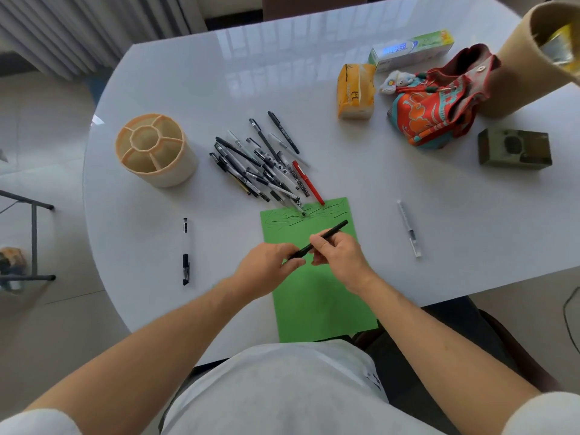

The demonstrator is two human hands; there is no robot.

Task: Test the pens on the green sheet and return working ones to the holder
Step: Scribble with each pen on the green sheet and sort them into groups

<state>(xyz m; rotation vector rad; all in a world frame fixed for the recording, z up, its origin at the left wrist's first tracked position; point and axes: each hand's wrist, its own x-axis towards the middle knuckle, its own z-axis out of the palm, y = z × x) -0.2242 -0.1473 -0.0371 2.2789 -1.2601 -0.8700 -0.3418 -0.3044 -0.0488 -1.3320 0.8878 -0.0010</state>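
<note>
Currently | your left hand [270, 262] and right hand [337, 251] both pinch one black pen [326, 237] | above green sheet [317, 296] | holder [157, 150] empty.

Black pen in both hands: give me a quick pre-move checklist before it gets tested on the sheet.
1. Black pen held by left hand and right hand: ok.
2. Cap off: cannot tell, the left hand hides that end.
3. Green sheet has bare space below the test marks: ok.
4. Sheet clear: not ok, pen pile tips overlap its far edge.
5. Holder upright, compartments empty: ok.
6. Lone pens and lie off the sheet: ok.
</note>
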